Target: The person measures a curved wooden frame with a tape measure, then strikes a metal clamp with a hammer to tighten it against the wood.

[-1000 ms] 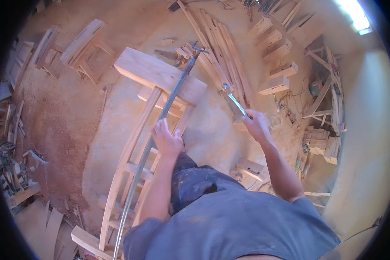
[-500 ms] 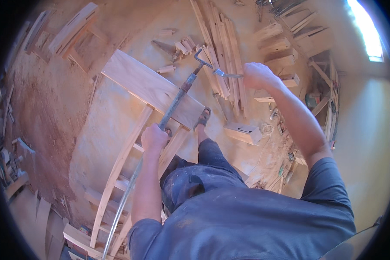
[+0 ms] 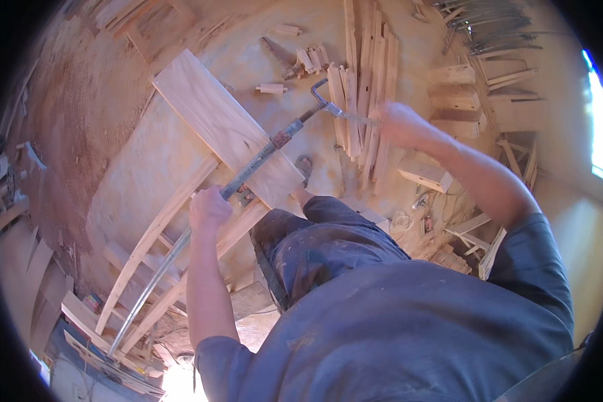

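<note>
Left hand (image 3: 211, 207) gripping long grey metal bar clamp (image 3: 250, 167), which extends over pale wooden slab-ended frame (image 3: 214, 110). Right hand (image 3: 402, 125) gripping silver metal wrench (image 3: 356, 118), its head at clamp's bent handle (image 3: 314, 91).

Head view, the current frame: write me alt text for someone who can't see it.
A person's left hand grips a long metal clamp running over a wooden frame with a wide board at one end, while the right hand holds a wrench at the clamp's bent handle. Loose wooden strips lie on the floor beyond.
</note>
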The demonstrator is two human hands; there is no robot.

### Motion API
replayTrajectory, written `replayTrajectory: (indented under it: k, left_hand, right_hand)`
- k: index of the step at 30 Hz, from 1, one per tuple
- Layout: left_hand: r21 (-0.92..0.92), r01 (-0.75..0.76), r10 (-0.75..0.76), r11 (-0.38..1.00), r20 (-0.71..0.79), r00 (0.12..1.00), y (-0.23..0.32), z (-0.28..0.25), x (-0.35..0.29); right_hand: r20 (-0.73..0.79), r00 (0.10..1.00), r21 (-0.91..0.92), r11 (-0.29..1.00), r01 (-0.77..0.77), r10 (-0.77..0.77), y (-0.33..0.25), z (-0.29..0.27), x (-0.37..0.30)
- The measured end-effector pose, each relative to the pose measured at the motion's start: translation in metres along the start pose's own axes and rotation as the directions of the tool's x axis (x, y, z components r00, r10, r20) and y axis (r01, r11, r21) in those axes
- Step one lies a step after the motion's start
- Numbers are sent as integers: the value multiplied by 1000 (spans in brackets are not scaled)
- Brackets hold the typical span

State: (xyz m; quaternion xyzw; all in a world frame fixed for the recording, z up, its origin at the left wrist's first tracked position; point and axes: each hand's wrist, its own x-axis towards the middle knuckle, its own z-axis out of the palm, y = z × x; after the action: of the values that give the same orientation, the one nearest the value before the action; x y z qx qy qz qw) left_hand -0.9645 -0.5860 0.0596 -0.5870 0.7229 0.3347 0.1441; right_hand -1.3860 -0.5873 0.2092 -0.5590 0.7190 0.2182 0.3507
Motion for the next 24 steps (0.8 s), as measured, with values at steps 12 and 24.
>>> replayTrajectory:
  k: [12, 24]
  left_hand:
    - [21, 80, -81, 997, 51, 995, 16, -8, 0]
    - [2, 42, -42, 999, -64, 997, 9, 11, 1]
  right_hand:
    - [-364, 927, 245, 969, 4, 88, 39, 121, -9]
    - [-513, 855, 469, 810, 352, -74, 73, 311, 264]
